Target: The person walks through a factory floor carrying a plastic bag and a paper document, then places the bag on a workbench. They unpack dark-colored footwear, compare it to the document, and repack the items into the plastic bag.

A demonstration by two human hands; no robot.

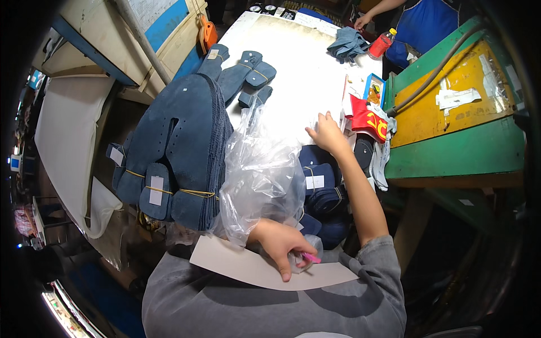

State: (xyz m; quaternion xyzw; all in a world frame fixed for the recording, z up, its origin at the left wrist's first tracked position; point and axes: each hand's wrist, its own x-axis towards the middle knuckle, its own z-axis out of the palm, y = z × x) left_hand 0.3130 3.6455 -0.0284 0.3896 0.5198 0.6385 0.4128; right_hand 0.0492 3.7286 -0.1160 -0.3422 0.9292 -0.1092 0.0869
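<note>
My left hand (282, 248) is closed low at the front, around a small pink object (311, 258) and a wad of clear plastic; most of the object is hidden. Under this hand, a curved beige card strip (225, 260) lies across my lap. A crumpled clear plastic bag (256, 174) rises beside the wrist and covers part of that arm. Farther off, my right hand (327, 135) reaches over the white table (298, 67), fingers apart, with nothing visible in it. Rubber-banded dark blue cut pieces (324, 180) lie just below its wrist.
A tall stack of dark blue cut panels (186, 124) stands at left. Smaller banded bundles (262, 75) lie behind it. Right of the table are a red bottle (383, 43), a red packet (366, 117) and a green-and-yellow bench (451, 124). A co-worker's hand (363, 21) is at the back.
</note>
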